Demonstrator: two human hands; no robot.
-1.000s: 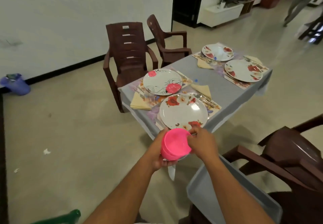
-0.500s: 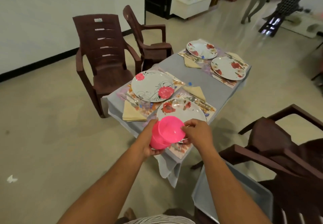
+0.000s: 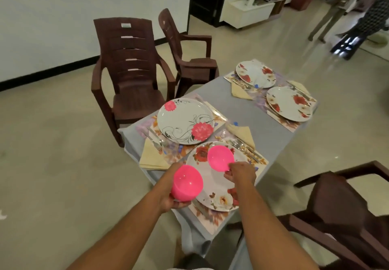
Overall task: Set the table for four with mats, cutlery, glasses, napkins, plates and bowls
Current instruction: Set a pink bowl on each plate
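Note:
My left hand (image 3: 171, 200) grips a stack of pink bowls (image 3: 186, 182) from below, just left of the nearest flowered plate (image 3: 212, 187). My right hand (image 3: 240, 175) pinches the rim of a single pink bowl (image 3: 220, 157), tilted over the far part of that plate. A second plate (image 3: 185, 120) with pink flowers lies beyond it. Two more flowered plates (image 3: 255, 74) (image 3: 289, 103) sit at the far end of the grey table (image 3: 248, 112). Each plate rests on a floral mat, with yellow napkins (image 3: 151, 157) and cutlery (image 3: 244, 147) beside.
Two brown plastic chairs (image 3: 130, 69) (image 3: 189, 59) stand at the table's left side. Another brown chair (image 3: 345, 217) is close on my right. People (image 3: 336, 6) walk at the far right. A white cabinet (image 3: 250, 10) and a dark door stand at the back.
I have stepped closer to the table. My right hand has lifted one pink bowl off the stack and carried it forward over the nearest plate, while the left hand keeps the rest.

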